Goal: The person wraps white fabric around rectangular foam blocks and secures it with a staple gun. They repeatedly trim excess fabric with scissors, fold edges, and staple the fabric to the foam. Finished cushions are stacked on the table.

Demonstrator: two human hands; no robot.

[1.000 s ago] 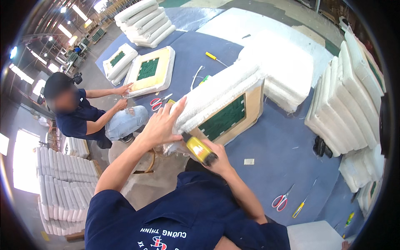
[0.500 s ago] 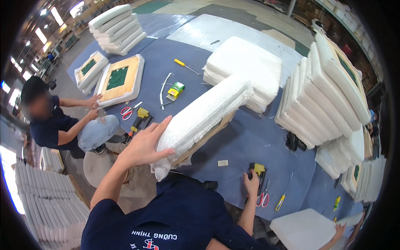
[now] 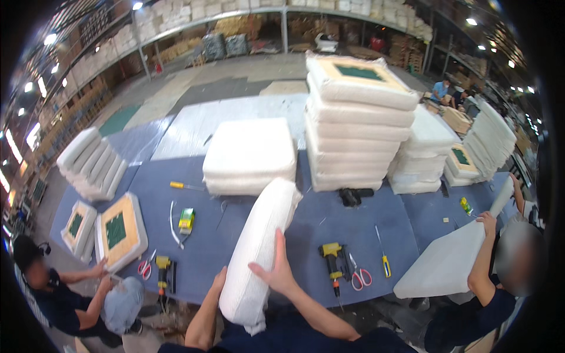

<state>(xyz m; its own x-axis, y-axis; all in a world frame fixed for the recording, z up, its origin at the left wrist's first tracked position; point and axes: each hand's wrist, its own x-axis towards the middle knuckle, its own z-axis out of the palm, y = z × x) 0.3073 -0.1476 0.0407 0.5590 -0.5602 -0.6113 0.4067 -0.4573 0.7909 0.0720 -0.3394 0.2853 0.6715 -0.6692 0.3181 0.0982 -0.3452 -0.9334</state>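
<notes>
A white fabric-covered seat cushion point(image 3: 254, 253) is held on its edge in front of me, slanting up and away over the blue table. My left hand point(image 3: 219, 282) grips its left side near the lower end, with most of the fingers hidden behind it. Against its right side lies my right hand point(image 3: 276, 267), thumb across the fabric and fingers spread upward along the side. To the right of this hand, a yellow and black staple gun point(image 3: 332, 262) rests on the table beside red-handled scissors point(image 3: 359, 276) and a yellow-handled screwdriver point(image 3: 385, 262).
Beyond the cushion stand a low pair of white cushions point(image 3: 250, 156) and a tall stack point(image 3: 359, 135). Another staple gun point(image 3: 165, 276) and a yellow-green box point(image 3: 186, 220) lie left. One co-worker point(image 3: 76, 294) sits left; another point(image 3: 488, 282) handles a white cushion point(image 3: 441, 265) at right.
My right hand has let go of the staple gun, which now lies on the table, and has moved onto the cushion. The cushion has turned to stand more upright. The view has swung too.
</notes>
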